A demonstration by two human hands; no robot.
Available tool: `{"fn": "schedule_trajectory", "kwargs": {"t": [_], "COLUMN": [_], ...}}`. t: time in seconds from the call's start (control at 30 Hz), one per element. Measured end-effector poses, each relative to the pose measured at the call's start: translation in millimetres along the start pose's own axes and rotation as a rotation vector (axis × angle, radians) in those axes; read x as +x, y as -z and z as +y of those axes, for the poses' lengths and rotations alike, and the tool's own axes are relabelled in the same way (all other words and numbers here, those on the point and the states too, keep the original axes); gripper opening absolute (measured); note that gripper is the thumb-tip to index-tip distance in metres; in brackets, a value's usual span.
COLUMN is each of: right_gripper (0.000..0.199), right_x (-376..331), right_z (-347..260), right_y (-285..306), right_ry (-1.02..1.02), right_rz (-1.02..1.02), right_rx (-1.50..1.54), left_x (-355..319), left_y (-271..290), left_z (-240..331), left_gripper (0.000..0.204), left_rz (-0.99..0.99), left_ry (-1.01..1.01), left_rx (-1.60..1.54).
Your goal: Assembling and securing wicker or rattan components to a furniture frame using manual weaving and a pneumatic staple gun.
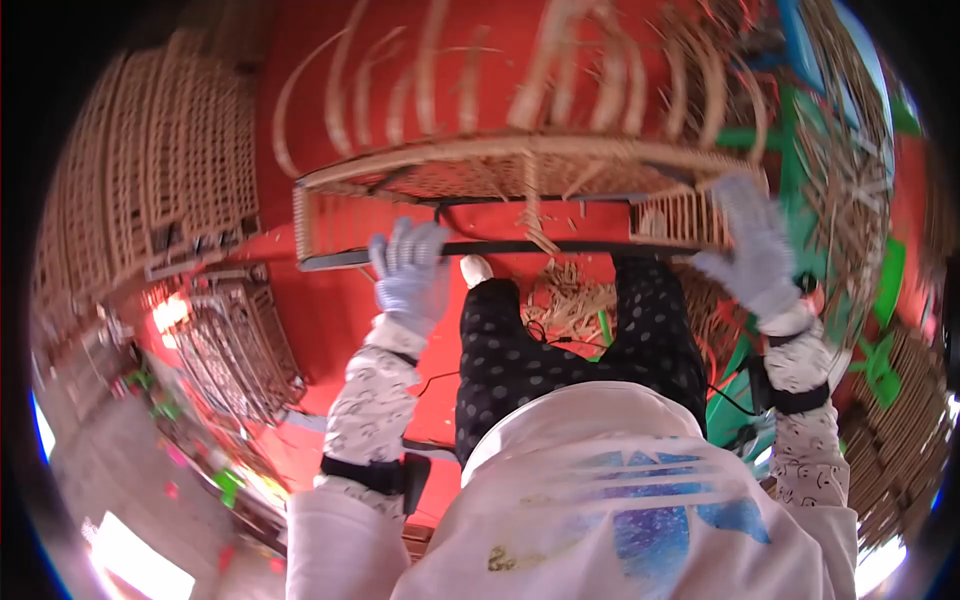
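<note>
Both gloved hands, left hand (pixel 410 275) and right hand (pixel 757 255), have fingers curled around the stiff, probably light wicker frame (pixel 520 165) at its rim.

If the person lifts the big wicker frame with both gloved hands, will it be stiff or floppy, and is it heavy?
The wicker frame probably stays stiff: a dark metal bar runs along its front edge. Open weave suggests it is light for its size. It is wide, with the left hand and right hand far apart, so it may tip.

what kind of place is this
Probably a wicker furniture workshop. The gloved hands, left hand and right hand, hold a half-woven cane frame over a red floor; loose cane scraps lie below, and woven panels are stacked at the left.
</note>
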State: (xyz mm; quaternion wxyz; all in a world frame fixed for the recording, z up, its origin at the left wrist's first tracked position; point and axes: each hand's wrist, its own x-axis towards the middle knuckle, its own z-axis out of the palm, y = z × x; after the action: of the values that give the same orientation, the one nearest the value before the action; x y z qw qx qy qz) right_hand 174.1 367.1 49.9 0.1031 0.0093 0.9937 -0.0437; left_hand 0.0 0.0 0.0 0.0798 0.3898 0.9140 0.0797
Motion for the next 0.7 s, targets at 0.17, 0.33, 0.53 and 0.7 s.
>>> {"fn": "schedule_trajectory", "kwargs": {"t": [0.17, 0.33, 0.53, 0.7], "right_gripper": [0.033, 0.045, 0.05, 0.046], "right_x": [32.6, 30.6, 22.9, 27.1], "right_z": [-38.2, -57.4, -87.9, -86.7], "right_y": [-28.7, -23.4, -10.9, -15.5], "right_ry": [-0.081, -0.04, -0.001, 0.01], "right_rz": [-0.249, -0.723, -1.006, -1.1], "right_rx": [0.121, 0.446, 0.382, 0.058], "left_x": [-75.6, -240.7, -331.8, -301.2], "left_y": [27.4, -0.3, -67.3, -99.0], "left_z": [-11.6, 12.7, 134.5, 235.4], "left_gripper": [0.046, 0.091, 0.088, 0.064], "left_rz": [0.096, -0.6, -0.868, -0.207], "left_ry": [0.147, 1.362, 1.903, 2.055], "left_rx": [-0.318, -0.427, -1.717, -2.443]}}
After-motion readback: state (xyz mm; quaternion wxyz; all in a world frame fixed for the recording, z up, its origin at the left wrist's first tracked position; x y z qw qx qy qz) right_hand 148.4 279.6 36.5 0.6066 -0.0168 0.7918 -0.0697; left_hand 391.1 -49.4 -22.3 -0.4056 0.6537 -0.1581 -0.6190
